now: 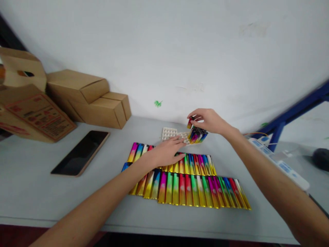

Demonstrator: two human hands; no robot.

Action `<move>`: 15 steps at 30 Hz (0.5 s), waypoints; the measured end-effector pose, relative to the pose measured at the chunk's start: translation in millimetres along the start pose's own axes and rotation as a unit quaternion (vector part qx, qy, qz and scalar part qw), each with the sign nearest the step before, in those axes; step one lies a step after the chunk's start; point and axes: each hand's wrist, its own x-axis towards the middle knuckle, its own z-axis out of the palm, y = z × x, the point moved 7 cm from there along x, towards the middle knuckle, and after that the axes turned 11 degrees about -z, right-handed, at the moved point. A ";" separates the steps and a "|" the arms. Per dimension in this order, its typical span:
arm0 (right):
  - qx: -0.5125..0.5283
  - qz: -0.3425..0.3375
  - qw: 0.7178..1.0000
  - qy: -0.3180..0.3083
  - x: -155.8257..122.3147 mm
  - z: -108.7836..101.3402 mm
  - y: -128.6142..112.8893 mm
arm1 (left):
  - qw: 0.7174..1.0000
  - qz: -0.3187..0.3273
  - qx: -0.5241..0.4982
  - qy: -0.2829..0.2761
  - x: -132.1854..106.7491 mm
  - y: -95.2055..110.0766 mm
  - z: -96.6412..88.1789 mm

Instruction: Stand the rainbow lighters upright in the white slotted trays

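Observation:
Two rows of shiny rainbow-coloured lighters (195, 188) lie side by side on the grey table (38, 195). My left hand (166, 152) rests flat on the far row, fingers stretched toward a white perforated tray (169, 133). Several lighters (197, 135) stand upright in the tray's right part. My right hand (208, 120) hovers just above them, fingers pinched on one lighter (190, 122) at its top.
A black phone (81, 152) lies left of the rows. Brown cardboard boxes (84, 97) are stacked at the back left against the white wall. A white power strip (280, 164) runs along the right, near a blue frame (295, 111) and a dark object (321, 158).

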 end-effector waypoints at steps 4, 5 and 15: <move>-0.029 -0.017 0.996 -0.084 1.8 9.7 11.1 | 1.000 0.001 0.004 0.002 -1.3 2.6 -3.2; -0.018 -0.011 0.995 -0.100 1.3 11.9 15.1 | 1.000 0.002 0.003 0.004 -1.6 3.1 -4.0; 0.069 -0.030 0.989 -0.124 9.1 16.8 24.2 | 1.000 0.008 0.003 0.023 -2.3 1.9 -5.3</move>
